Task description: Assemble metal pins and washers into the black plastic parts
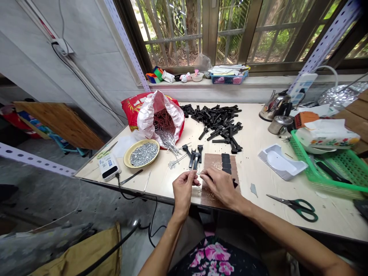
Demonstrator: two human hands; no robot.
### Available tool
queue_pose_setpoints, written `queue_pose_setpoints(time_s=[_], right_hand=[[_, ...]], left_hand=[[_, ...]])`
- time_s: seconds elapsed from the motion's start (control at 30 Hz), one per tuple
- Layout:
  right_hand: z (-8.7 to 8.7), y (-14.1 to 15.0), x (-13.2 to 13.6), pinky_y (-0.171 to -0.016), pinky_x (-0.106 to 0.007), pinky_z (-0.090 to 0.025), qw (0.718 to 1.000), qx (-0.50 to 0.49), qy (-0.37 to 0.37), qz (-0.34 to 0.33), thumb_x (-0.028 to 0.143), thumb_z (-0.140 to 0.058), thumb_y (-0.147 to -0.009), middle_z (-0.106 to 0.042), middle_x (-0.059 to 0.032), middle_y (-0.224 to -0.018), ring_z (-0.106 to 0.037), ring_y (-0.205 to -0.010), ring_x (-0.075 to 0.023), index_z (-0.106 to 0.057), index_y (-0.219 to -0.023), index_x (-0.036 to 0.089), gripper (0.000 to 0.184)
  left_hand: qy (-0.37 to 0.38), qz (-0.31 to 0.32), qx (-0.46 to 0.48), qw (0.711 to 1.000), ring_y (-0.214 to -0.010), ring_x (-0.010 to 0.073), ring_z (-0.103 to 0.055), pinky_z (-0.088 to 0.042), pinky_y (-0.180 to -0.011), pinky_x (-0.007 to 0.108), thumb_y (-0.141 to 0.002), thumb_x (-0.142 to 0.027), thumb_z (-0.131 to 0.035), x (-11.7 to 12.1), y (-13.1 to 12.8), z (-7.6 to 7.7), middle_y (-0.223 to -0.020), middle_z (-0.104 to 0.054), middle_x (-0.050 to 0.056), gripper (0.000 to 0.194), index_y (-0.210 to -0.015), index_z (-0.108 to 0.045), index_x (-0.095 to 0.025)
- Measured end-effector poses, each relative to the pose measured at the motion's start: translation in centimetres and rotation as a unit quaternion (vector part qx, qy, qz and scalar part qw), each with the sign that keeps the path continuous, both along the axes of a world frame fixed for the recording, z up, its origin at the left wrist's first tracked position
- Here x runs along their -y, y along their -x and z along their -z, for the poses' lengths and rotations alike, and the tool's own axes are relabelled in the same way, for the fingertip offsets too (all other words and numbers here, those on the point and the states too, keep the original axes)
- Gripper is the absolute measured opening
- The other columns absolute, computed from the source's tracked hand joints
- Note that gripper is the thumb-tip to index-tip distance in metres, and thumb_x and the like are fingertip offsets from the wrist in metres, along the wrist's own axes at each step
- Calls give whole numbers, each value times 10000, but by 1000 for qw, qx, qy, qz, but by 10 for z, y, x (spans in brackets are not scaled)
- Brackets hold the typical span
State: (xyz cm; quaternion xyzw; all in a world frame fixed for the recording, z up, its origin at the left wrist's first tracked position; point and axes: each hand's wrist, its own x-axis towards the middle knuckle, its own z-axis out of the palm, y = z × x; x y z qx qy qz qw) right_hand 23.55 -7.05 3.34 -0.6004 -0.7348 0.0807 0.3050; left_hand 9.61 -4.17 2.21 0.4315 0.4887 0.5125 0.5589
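Near the table's front edge, my left hand is closed, with thumb and forefinger pinching a thin metal rod. From the other side my right hand pinches toward the same rod, its fingertips close to the left ones; the rod's ends are too small to make out. Under the right hand lies a brown board with pale crumbs on it and a row of black flat pads. Just beyond the fingertips several black plastic parts lie together. Thin metal rods with washers lie to their left.
A red and white sack of rods stands behind a yellow bowl of washers. Black parts are heaped at the back. At right are green-handled scissors, a white plastic tray, a green basket and a kettle.
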Motion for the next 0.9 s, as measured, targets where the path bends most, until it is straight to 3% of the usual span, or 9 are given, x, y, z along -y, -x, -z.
queue_pose_setpoints(time_s=[0.07, 0.23, 0.43, 0.57, 0.77, 0.9], right_hand=[[1, -1, -2, -554, -233, -356, 997, -55, 48, -11, 326, -376, -969, -623, 12, -722, -560, -628, -121, -581, -815, 214, 279], [3, -1, -2, -659, -250, -391, 1000, -21, -10, 10, 322, -458, -936, -643, -26, -848, -589, -754, -149, -593, -878, 210, 184], [4, 2, -1, -615, -228, -391, 1000, -20, 11, 4, 294, -462, -936, -634, -16, -908, -603, -767, -135, -566, -952, 212, 133], [3, 2, -1, -623, -245, -385, 998, 49, -16, 23, 299, -413, -957, -630, -42, -852, -591, -727, -147, -592, -889, 194, 219], [3, -1, -1, -644, -224, -406, 999, -31, 14, -20, 271, -450, -941, -624, -32, -912, -598, -782, -139, -555, -959, 196, 130], [4, -1, -1, -620, -237, -400, 1000, -10, 26, -1, 301, -398, -962, -611, -34, -837, -581, -721, -145, -577, -892, 191, 222]], left_hand=[[-14, 1, -39, 999, -531, 98, -560, -465, -573, 222, -723, -380, -670, 0, 1, 1, -622, -629, -2, 243, -762, -686, -140], [16, 23, 12, 1000, -506, 85, -537, -468, -538, 220, -718, -396, -674, -2, 0, 1, -624, -605, -8, 269, -744, -671, -128], [31, 33, 54, 997, -508, 72, -525, -476, -535, 215, -716, -368, -687, -5, -1, 1, -640, -591, -5, 266, -758, -665, -106], [31, 36, 52, 997, -506, 73, -528, -477, -530, 217, -724, -362, -684, -6, 0, 2, -641, -595, -3, 263, -767, -669, -104], [35, 50, 60, 996, -504, 66, -525, -481, -532, 213, -708, -370, -695, -7, 1, 3, -635, -595, -6, 281, -782, -679, -100], [48, 53, 62, 996, -510, 68, -531, -492, -533, 218, -687, -375, -710, -8, 1, 1, -640, -600, -2, 304, -793, -679, -93]])
